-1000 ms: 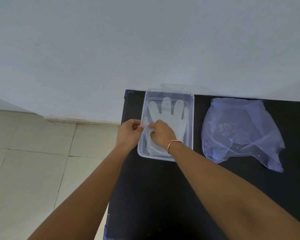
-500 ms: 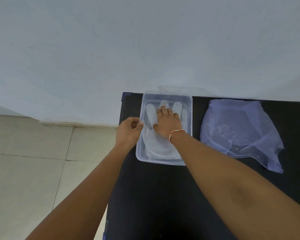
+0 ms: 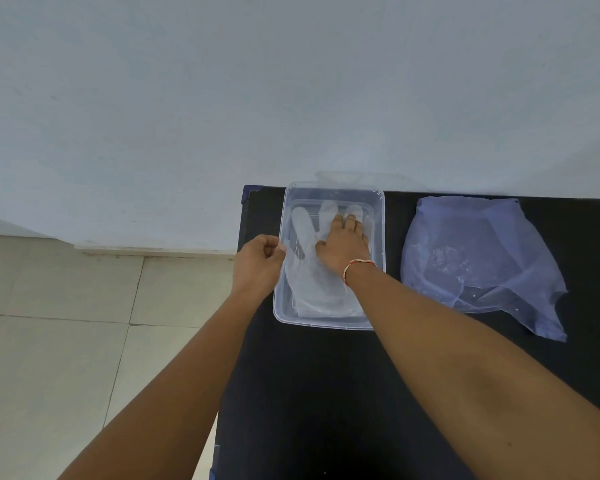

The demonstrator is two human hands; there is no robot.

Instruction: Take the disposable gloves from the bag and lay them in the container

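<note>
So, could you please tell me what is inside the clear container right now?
A translucent glove lies flat in the container, with the right hand pressed on it; anything beneath the glove is hidden.

Right hand [image 3: 343,247] flat on gloves [image 3: 312,271] inside clear container [image 3: 326,322], left hand [image 3: 257,263] at its rim.

1 container [image 3: 328,323], 1 bag [image 3: 478,258], 2 hands.

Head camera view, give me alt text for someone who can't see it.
A right hand presses a clear disposable glove flat inside a clear container on a black table, while the left hand grips its rim. A crumpled bag lies to the right.
</note>
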